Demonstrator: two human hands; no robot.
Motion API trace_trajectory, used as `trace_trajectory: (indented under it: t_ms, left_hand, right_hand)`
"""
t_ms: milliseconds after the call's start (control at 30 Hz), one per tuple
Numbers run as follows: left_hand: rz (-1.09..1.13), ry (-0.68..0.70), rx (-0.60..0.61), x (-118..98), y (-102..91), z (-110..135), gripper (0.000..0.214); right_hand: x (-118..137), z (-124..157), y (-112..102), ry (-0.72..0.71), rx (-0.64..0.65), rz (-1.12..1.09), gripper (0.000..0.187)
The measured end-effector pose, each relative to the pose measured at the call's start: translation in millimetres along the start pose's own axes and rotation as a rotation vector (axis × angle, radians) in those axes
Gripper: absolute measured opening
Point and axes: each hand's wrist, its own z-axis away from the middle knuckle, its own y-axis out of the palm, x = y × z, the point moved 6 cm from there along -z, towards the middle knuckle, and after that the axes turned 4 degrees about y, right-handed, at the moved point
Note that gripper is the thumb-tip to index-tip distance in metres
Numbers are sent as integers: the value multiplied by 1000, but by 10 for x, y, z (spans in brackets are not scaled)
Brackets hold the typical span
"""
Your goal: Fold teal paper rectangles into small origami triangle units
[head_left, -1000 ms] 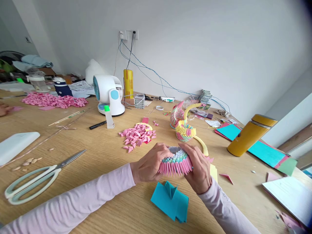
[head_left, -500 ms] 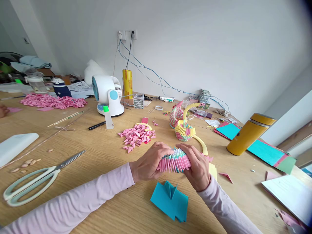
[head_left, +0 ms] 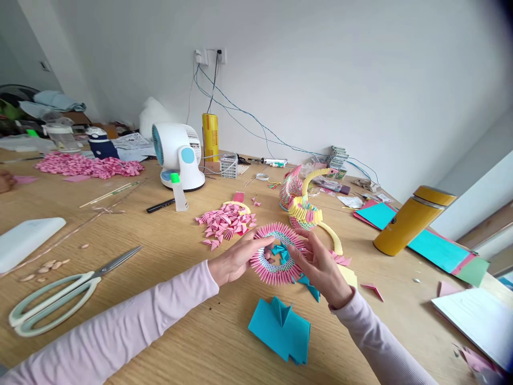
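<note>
A ring of folded paper pieces (head_left: 276,275), pink outside with a pale blue and white inner band, is tilted so that its round opening faces me. My left hand (head_left: 234,260) grips its left side, thumb on the near face. On the right side my right hand (head_left: 324,267) holds it, fingers over the rim. Through the opening I see blue folded paper pieces; more blue pieces (head_left: 311,290) lie below my right hand. Nearer me is a stack of blue paper (head_left: 278,329) with a folded piece standing on it. Behind the ring lies a pile of pink folded pieces (head_left: 222,222).
Scissors (head_left: 96,278) lie at left. A white fan (head_left: 182,160) and a glue bottle (head_left: 179,195) stand farther back. Paper swans (head_left: 304,214) stand behind my right hand, a yellow flask (head_left: 412,222) to the right. Another person's hand (head_left: 5,181) shows at the far left edge.
Both hands have turned the ring from nearly edge-on to facing me, so its opening now shows. Blue pieces beneath and behind it have come into view.
</note>
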Motion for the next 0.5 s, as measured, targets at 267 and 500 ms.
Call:
trace_trajectory:
  t_ms: [267, 500]
  left_hand:
    - [235, -267, -7, 195, -17, -58, 16]
    - [388, -389, -2, 282, -117, -99, 25]
  right_hand:
    - [-152, 5, 76, 238, 80, -150, 43]
    - [-66, 38, 60, 259, 76, -234, 40]
